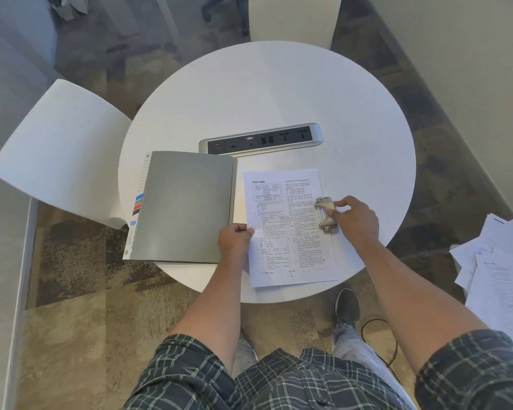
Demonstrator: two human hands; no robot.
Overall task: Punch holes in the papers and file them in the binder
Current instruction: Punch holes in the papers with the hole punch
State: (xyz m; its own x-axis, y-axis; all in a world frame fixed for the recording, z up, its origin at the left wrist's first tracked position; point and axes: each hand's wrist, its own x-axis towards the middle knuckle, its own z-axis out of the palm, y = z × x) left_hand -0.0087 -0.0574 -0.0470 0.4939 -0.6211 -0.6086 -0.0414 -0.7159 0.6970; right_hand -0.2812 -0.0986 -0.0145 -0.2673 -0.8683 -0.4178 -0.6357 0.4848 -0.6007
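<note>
The left hand [234,239] pinches the paper's [288,229] left edge beside the grey binder [187,207]; the right hand [354,218] grips the hole punch [326,214] on the paper's right edge.

Camera: one wide-angle view, worn on my head.
Facing: forward and steeply down, nearly overhead on the round table [249,93].
Nearness: close; my forearms enter from the lower edge.
Frame: table at centre, floor bending away at the edges.
Shared views: none, this is the only one.
</note>
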